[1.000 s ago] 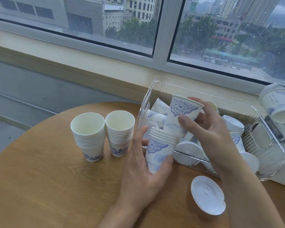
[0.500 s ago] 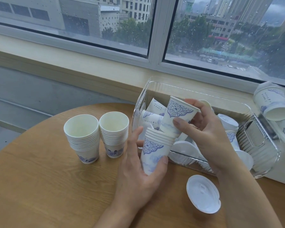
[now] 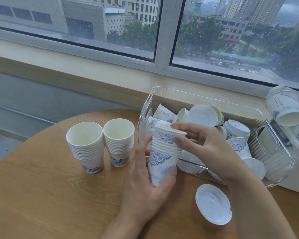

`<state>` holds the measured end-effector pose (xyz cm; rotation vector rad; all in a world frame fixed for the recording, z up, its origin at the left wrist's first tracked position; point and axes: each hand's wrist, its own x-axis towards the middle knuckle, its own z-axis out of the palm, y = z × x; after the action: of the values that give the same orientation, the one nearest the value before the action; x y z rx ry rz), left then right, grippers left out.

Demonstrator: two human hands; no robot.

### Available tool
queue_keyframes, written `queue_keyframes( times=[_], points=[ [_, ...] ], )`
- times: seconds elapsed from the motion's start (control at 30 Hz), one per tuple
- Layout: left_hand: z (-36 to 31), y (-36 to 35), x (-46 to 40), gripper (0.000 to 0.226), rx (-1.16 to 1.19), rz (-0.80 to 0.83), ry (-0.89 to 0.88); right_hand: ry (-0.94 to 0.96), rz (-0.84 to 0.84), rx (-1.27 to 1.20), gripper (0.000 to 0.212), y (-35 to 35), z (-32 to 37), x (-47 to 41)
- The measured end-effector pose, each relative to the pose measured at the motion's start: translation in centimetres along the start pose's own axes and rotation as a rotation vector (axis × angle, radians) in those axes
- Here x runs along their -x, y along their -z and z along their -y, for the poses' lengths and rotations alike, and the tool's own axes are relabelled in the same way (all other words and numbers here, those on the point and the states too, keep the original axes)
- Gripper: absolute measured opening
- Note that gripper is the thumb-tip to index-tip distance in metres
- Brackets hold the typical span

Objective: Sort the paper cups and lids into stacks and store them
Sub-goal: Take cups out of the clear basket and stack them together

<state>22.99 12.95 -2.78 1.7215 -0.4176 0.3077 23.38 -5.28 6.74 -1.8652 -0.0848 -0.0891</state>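
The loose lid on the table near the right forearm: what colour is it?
Plain white, no print; the lid shows in the head view.

Both hands [image 3: 145, 185] bare; forearms bare, no sleeves, short plain nails.

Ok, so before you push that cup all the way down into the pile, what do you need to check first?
1. Left hand grips the held stack around its lower half: ok.
2. Right hand pinches the top cup near its rim: ok.
3. Top cup fully seated: not ok, it stands higher than the nested rims below it.
4. Top cup lined up with the stack: cannot tell, it looks a little tilted.
5. Room on the table beside the two finished stacks: ok.
6. Loose lid lies clear of the held stack: ok.
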Motion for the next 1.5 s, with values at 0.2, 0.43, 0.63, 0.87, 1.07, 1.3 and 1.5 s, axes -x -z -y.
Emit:
queue_keyframes(
  times=[0.2,0.43,0.63,0.87,1.07,1.3,1.5],
  points=[
    [0.1,-0.1,0.0,0.085,-0.002,0.003,0.001,0.021,-0.021,0.052,0.03,-0.2,0.9,0.1],
    [0.1,-0.1,0.0,0.086,-0.005,-0.013,0.003,0.012,0.009,0.143,0.032,0.1,0.4,0.3],
    [-0.1,-0.2,0.0,0.087,-0.01,-0.017,-0.017,0.053,-0.095,0.164,0.035,0.2,0.0,0.0],
    [0.0,-0.2,0.0,0.089,-0.011,-0.016,-0.009,0.174,-0.301,0.339,0.025,-0.1,0.0,-2.2],
    [-0.1,0.0,-0.1,0.086,-0.003,-0.042,-0.008,0.123,-0.132,0.733,0.043,-0.4,0.4,-7.8],
    [-0.2,0.0,-0.2,0.086,-0.024,-0.05,-0.014,-0.018,0.051,1.065,0.054,-0.9,-0.8,-11.2],
    [-0.2,0.0,-0.1,0.088,-0.049,-0.038,-0.008,-0.1,0.104,1.098,0.054,-1.1,-1.8,-11.0]
  ],
)
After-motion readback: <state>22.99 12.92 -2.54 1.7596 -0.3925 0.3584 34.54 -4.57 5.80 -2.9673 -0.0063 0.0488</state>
